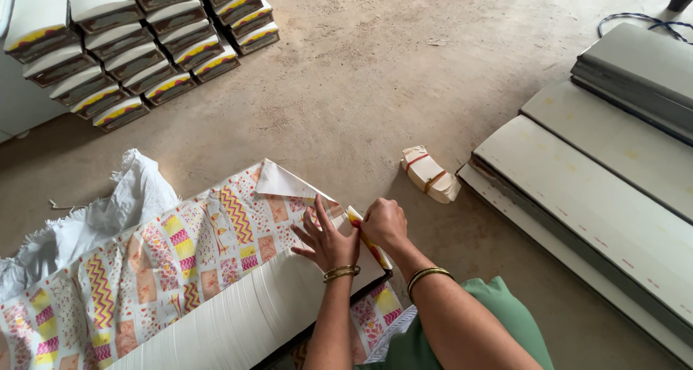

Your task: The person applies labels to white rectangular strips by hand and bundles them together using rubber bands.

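Your left hand (326, 241) lies flat, fingers spread, on the patterned wrapping paper (173, 258) covering the white stack (245, 316). Your right hand (384, 224) pinches the paper's folded corner just beside it. Farther off, a small banded bundle (430, 173) lies on the floor (375, 74).

Left hand (328, 240) spread flat on patterned wrapping paper (180, 258) over a long white paper stack (238, 319), right hand (384, 224) pinching the paper's folded corner just beside it, small banded bundle (430, 173) beyond the stack on concrete floor (375, 81), wrapped packs (137, 41) farther off
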